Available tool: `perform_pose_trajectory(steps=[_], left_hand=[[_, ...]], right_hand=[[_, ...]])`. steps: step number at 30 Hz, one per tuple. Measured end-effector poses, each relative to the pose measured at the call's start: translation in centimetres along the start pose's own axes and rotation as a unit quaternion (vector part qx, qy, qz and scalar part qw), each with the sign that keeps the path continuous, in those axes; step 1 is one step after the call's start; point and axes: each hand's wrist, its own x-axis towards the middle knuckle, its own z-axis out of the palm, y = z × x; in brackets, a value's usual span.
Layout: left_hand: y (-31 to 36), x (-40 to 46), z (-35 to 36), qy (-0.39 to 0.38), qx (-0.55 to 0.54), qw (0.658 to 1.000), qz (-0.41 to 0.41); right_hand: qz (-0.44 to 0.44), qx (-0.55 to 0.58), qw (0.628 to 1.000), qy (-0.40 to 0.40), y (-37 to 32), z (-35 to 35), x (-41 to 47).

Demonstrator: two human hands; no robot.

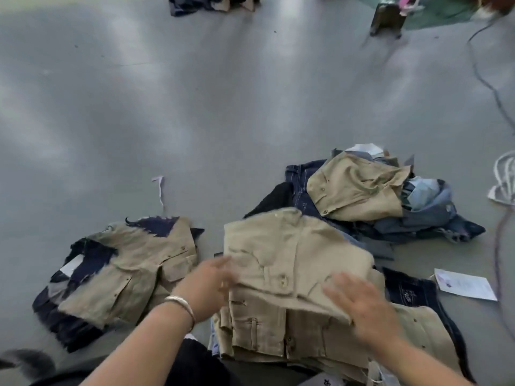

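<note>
**Trousers** (292, 254): khaki woven cloth, matte and creased, folded to a rough rectangle. The upper layer was doubled over a waistband with belt loops and small buttons. They lay on the grey floor (167, 121) just before the person, on top of other folded khaki and denim.

**Right hand** (362, 307): flat on the fold, fingers spread.

**Left hand** (209, 285): metal bangle (181, 303) at the wrist. It was at the fold's left edge, fingers blurred; whether they pinched the cloth could not be told.

**Pile** (131, 274): khaki over navy, squared, to the left.

**Heap** (362, 190): rumpled khaki and denim, behind right.

**Sheet** (465, 284): white paper, flat.
</note>
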Motion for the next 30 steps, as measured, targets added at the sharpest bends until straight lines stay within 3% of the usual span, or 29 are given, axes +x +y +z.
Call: perform_pose_trajectory(steps=[2, 3, 5, 8, 11, 16, 26, 28, 30], left_hand=[[-0.3, 0.2, 2.8, -0.182, 0.108, 0.976, -0.05], [-0.5, 0.3, 3.5, -0.239, 0.124, 0.96, -0.077], [-1.2, 0.6, 4.0, -0.285, 0.099, 0.947, -0.108], [-2.4, 1.0, 3.0, -0.256, 0.043, 0.958, -0.124], [-3.0, 1.3, 2.6, -0.234, 0.028, 0.963, -0.128], [-1.8, 1.2, 2.8, -0.205, 0.003, 0.972, -0.116], [-0.1, 0.4, 3.7, -0.194, 0.026, 0.977, -0.086], [0.1, 0.7, 3.4, -0.179, 0.009, 0.98, -0.087], [0.2, 0.7, 3.1, -0.166, 0.01, 0.982, -0.085]], right_hand=[[0.004, -0.048, 0.993, -0.107, -0.7, 4.2, -1.3], [0.0, -0.05, 0.984, -0.17, -0.9, 5.7, -1.7], [0.05, -0.009, 0.974, -0.222, -0.5, 8.7, -1.5], [0.107, -0.067, 0.941, -0.315, -0.6, 10.6, -0.9], [0.117, -0.123, 0.924, -0.342, -1.5, 11.3, -0.2], [0.108, -0.192, 0.94, -0.261, -2.8, 11.2, 1.6], [-0.03, -0.196, 0.95, -0.243, -2.8, 10.1, -0.1], [-0.023, -0.168, 0.963, -0.211, -2.6, 10.3, -1.7], [-0.003, -0.186, 0.952, -0.243, -3.2, 9.8, -2.1]])
